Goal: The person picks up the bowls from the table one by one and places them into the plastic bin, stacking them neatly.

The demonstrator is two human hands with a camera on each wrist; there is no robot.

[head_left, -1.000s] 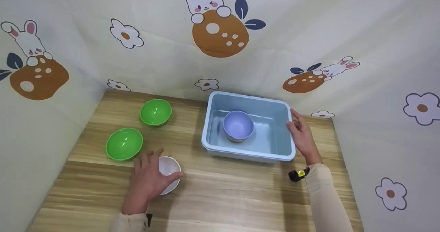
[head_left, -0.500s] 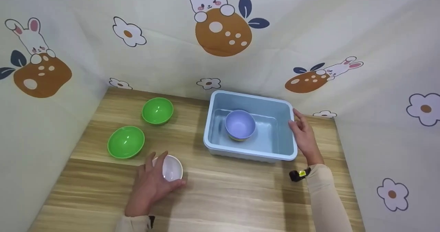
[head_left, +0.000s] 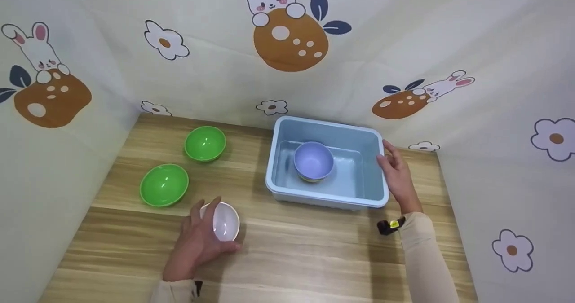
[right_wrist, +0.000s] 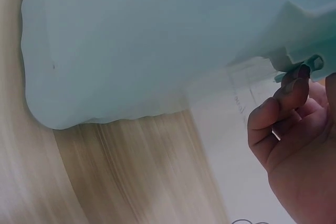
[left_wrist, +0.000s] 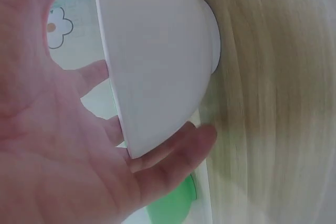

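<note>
My left hand [head_left: 197, 240] grips a white bowl [head_left: 227, 222] across its rim, thumb on the near side and fingers at the far side. Close up in the left wrist view, the bowl's white outer wall [left_wrist: 152, 51] and foot show, standing right at the wooden surface, with fingertips [left_wrist: 205, 137] along its side. A light blue plastic bin [head_left: 323, 199] stands at the back; my right hand [head_left: 399, 177] holds its right rim, thumb over the edge and fingers curled at the outside. Inside the bin sits a purple bowl [head_left: 313, 160], with a yellow edge visible beneath it.
Two green bowls stand on the left: a smaller green bowl [head_left: 205, 143] toward the back and a wider green bowl [head_left: 164, 185] nearer the front. The wooden tabletop [head_left: 305, 258] is bordered by a printed cloth [head_left: 215, 69] at the back and sides.
My left hand's fingers have come in over the white bowl's far rim and its thumb has moved down to the near side. The right hand stays on the bin.
</note>
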